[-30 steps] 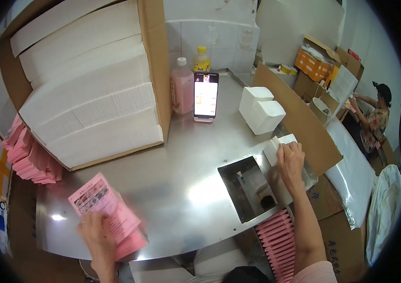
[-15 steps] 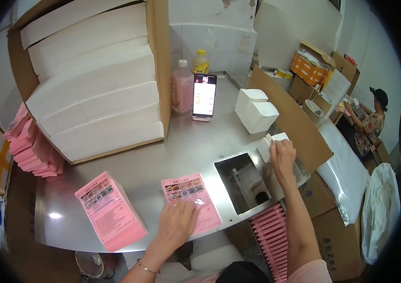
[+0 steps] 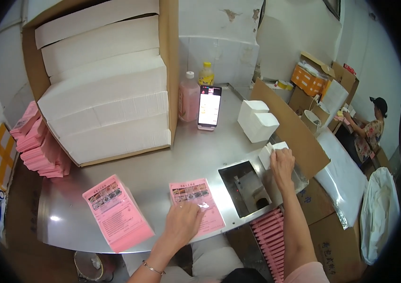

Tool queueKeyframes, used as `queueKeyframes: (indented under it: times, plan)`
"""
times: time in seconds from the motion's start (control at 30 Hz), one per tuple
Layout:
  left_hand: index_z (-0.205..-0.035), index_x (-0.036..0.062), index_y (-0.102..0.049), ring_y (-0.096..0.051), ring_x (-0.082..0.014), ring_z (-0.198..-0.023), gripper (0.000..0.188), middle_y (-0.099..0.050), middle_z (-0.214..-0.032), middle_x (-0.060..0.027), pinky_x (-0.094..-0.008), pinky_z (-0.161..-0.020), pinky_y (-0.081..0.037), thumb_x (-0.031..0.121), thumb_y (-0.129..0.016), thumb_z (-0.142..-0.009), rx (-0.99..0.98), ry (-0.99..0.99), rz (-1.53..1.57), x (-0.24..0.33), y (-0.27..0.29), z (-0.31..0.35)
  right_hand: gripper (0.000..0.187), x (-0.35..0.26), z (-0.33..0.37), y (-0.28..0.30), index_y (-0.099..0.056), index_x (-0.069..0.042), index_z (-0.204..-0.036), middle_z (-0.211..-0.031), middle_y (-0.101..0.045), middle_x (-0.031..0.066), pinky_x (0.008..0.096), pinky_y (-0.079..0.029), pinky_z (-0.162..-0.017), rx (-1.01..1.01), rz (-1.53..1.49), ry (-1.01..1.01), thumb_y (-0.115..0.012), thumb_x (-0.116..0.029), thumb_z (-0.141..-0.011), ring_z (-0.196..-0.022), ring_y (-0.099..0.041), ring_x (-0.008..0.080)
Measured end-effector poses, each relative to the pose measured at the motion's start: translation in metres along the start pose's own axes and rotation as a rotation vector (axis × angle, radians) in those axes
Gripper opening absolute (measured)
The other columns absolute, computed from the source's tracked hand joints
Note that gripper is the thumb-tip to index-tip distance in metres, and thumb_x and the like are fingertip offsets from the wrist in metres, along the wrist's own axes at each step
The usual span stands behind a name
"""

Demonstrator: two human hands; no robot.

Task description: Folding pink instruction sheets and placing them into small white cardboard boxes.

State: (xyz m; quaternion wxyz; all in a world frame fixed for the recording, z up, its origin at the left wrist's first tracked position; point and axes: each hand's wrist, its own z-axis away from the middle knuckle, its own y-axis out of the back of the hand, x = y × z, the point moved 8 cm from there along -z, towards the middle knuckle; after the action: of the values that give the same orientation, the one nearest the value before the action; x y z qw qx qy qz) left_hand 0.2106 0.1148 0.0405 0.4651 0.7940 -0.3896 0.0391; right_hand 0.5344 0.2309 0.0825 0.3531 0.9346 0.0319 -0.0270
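Observation:
My left hand [image 3: 183, 220] lies on a pink printed bag [image 3: 212, 220] with small food pictures, near the table's front edge. Its fingers are curled and pressed together at the bag, by a shiny spot; the fingertips are partly hidden. To the right, beyond a rectangular opening [image 3: 244, 188] in the metal table, my right hand [image 3: 283, 166] is closed on a small stack of folded white napkins [image 3: 265, 155]. Two taller napkin stacks [image 3: 257, 123] stand behind it. A thick pile of the same pink bags [image 3: 118, 212] sits left of my left hand.
A large carton [image 3: 172, 70] packed with white bundles fills the back left, with pink packets [image 3: 45, 146] beside it. A phone [image 3: 209, 107] and two bottles [image 3: 189, 96] stand at the back. A cardboard panel [image 3: 290, 132] edges the right side; another person [image 3: 369, 129] sits beyond.
The view has shifted slightly, so the table appears a little lower and to the right. Both hands stay near the same things, the right still at the napkins.

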Motion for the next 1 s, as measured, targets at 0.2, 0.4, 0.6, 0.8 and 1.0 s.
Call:
queueKeyframes:
  times: [0.2, 0.4, 0.6, 0.8, 1.0]
  plan:
    - [-0.082, 0.0061, -0.058, -0.059, -0.0322, -0.074, 0.015, -0.059, -0.077, -0.0111, -0.0439, -0.067, -0.042, 0.014, -0.071, -0.083, -0.006, -0.021, 0.003, 0.001, 0.002, 0.002, 0.021, -0.002, 0.001, 0.004, -0.067, -0.001, -0.078, -0.082, -0.062, 0.0154, 0.0465, -0.043, -0.074, 0.002, -0.019, -0.038, -0.060, -0.017, -0.088, -0.087, -0.058, 0.0332]
    - [-0.087, 0.0071, -0.059, -0.059, -0.0280, -0.075, 0.013, -0.059, -0.081, -0.0087, -0.0402, -0.067, -0.043, 0.013, -0.071, -0.085, -0.029, -0.025, -0.022, 0.004, 0.001, 0.005, 0.019, 0.001, -0.002, 0.002, -0.067, 0.000, -0.078, -0.083, -0.062, 0.0158, 0.0471, -0.044, -0.075, -0.016, -0.022, -0.004, -0.062, -0.015, -0.087, -0.086, -0.058, 0.0335]
    - [-0.081, 0.0071, -0.059, -0.058, -0.0293, -0.071, 0.016, -0.057, -0.073, -0.0092, -0.0409, -0.064, -0.041, 0.016, -0.073, -0.084, 0.002, -0.008, -0.025, 0.005, 0.003, 0.005, 0.017, 0.000, -0.005, 0.008, -0.067, 0.002, -0.074, -0.078, -0.062, 0.0176, 0.0476, -0.045, -0.073, 0.046, -0.042, 0.035, -0.065, -0.012, -0.084, -0.081, -0.058, 0.0352]
    - [-0.087, 0.0071, -0.059, -0.058, -0.0282, -0.075, 0.015, -0.059, -0.080, -0.0089, -0.0398, -0.067, -0.043, 0.013, -0.073, -0.083, -0.027, -0.018, -0.009, 0.002, 0.001, 0.007, 0.013, -0.002, -0.002, 0.007, -0.066, 0.001, -0.077, -0.080, -0.060, 0.0170, 0.0472, -0.044, -0.073, 0.030, -0.075, 0.039, -0.065, -0.011, -0.083, -0.082, -0.057, 0.0349]
    - [-0.084, 0.0069, -0.058, -0.056, -0.0316, -0.073, 0.015, -0.057, -0.078, -0.0113, -0.0436, -0.068, -0.042, 0.013, -0.072, -0.083, -0.027, 0.018, 0.017, 0.003, -0.007, 0.002, 0.012, 0.010, -0.001, 0.011, -0.067, -0.001, -0.080, -0.081, -0.058, 0.0164, 0.0471, -0.043, -0.074, -0.017, -0.187, 0.026, -0.067, -0.013, -0.078, -0.084, -0.055, 0.0355]
